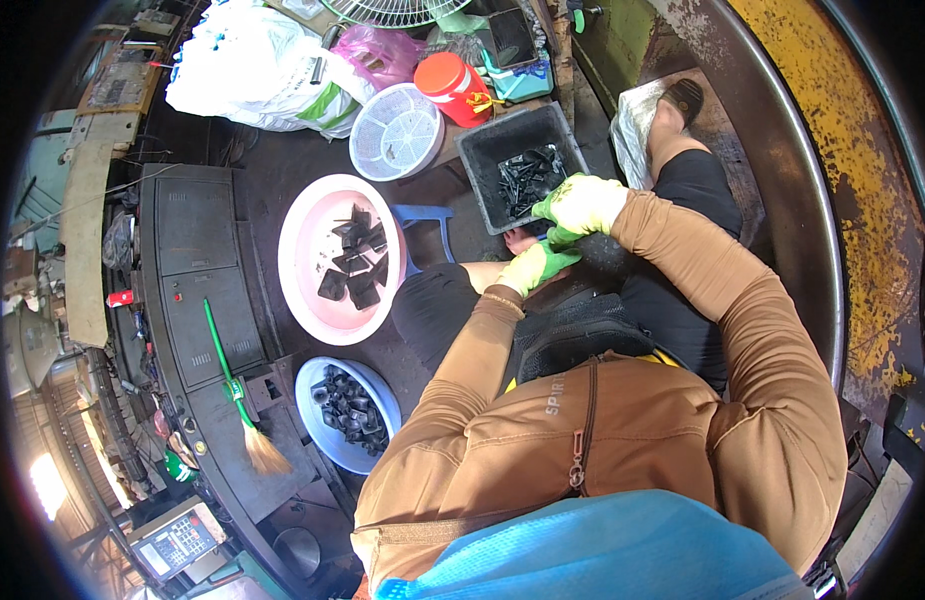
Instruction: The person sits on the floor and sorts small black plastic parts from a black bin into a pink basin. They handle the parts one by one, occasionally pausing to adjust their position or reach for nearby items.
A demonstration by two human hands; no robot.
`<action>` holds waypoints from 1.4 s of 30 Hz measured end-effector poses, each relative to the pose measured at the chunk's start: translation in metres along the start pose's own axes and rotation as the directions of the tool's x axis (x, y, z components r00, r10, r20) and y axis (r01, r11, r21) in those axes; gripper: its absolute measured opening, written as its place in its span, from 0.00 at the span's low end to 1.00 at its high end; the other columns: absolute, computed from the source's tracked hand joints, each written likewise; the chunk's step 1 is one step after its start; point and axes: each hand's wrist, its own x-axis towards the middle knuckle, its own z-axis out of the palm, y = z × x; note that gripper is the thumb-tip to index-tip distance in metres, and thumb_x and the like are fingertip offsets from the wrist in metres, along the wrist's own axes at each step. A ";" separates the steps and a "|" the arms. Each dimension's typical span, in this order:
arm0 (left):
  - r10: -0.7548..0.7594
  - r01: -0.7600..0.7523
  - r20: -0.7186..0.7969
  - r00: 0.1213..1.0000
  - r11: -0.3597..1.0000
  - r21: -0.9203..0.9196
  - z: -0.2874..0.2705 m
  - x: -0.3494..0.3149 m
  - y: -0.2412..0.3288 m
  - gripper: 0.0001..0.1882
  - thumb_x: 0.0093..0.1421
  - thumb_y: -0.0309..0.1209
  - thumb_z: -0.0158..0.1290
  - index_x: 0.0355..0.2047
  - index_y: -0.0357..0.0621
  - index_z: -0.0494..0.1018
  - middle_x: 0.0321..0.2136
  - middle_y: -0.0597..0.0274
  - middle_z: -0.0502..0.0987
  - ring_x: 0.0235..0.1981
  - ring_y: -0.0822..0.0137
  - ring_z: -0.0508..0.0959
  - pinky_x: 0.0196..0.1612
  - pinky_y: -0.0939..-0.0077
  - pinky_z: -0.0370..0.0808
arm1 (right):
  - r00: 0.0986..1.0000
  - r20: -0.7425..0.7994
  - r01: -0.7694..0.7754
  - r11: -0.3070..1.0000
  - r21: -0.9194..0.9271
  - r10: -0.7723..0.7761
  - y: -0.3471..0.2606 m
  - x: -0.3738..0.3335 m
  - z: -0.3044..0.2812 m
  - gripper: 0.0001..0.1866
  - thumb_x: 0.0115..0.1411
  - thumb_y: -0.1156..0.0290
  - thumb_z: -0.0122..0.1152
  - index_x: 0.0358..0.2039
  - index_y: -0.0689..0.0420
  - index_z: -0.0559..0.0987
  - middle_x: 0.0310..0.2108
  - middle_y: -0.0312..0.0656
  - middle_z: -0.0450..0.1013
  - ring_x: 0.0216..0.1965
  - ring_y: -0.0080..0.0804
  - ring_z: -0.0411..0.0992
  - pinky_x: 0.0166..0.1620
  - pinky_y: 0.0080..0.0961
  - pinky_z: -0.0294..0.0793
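Note:
Both my hands wear pale yellow-green gloves with brighter green on the fingers, and they work close together above my lap. My left hand [538, 267] is bent with its fingers pressed together. Slightly farther off and to its right, my right hand [586, 207] curls downward with closed fingers by the near edge of a black bin [477, 180]. Whatever the fingers grip is too small or hidden to make out. Thin dark pieces [527, 176] lie in that bin. To the left, a pink basin [295, 245] holds several black angular parts [360, 285].
A blue basin [385, 388] full of black parts [350, 408] stands near left. Beyond are a white basket [392, 140], a red jug [450, 84] and white sacks [252, 70]. A blue stool [428, 214] stands beside the pink basin. A broom [248, 425] leans across a grey cabinet [197, 265]. Yellow machinery [817, 100] borders the right.

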 end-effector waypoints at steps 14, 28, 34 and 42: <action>0.138 -0.140 -0.027 0.990 0.971 -0.191 0.013 -0.015 -0.035 0.17 0.59 0.41 0.54 0.43 0.44 0.75 0.37 0.56 0.77 0.41 0.52 0.77 0.48 0.60 0.73 | 0.666 -0.656 0.228 0.934 -0.274 -0.355 -0.002 -0.068 -0.045 0.25 0.58 0.62 0.61 0.55 0.56 0.73 0.47 0.46 0.76 0.47 0.47 0.75 0.50 0.41 0.73; -0.150 0.164 0.175 0.973 0.984 -0.065 0.012 0.022 -0.043 0.21 0.62 0.42 0.55 0.49 0.41 0.77 0.44 0.56 0.81 0.44 0.59 0.79 0.49 0.69 0.72 | -0.551 -0.750 -0.742 0.625 0.241 -0.365 -0.156 -0.428 -0.134 0.11 0.65 0.73 0.53 0.43 0.66 0.73 0.32 0.45 0.75 0.26 0.29 0.72 0.33 0.21 0.72; 0.343 -0.383 0.184 0.921 0.879 0.285 0.009 0.020 -0.032 0.18 0.60 0.24 0.55 0.51 0.41 0.76 0.48 0.55 0.78 0.48 0.59 0.78 0.50 0.69 0.75 | -0.769 -0.595 -0.009 0.927 0.374 0.232 -0.122 -0.436 -0.122 0.17 0.70 0.63 0.50 0.52 0.62 0.73 0.25 0.38 0.72 0.21 0.23 0.68 0.26 0.19 0.69; -0.308 0.377 0.223 0.925 0.822 -0.428 0.002 -0.021 -0.004 0.17 0.61 0.31 0.54 0.50 0.42 0.77 0.49 0.56 0.79 0.50 0.59 0.77 0.53 0.69 0.72 | -0.648 -0.687 0.150 0.939 0.309 0.329 -0.101 -0.388 -0.152 0.19 0.70 0.63 0.47 0.51 0.65 0.74 0.28 0.39 0.74 0.27 0.25 0.71 0.29 0.21 0.74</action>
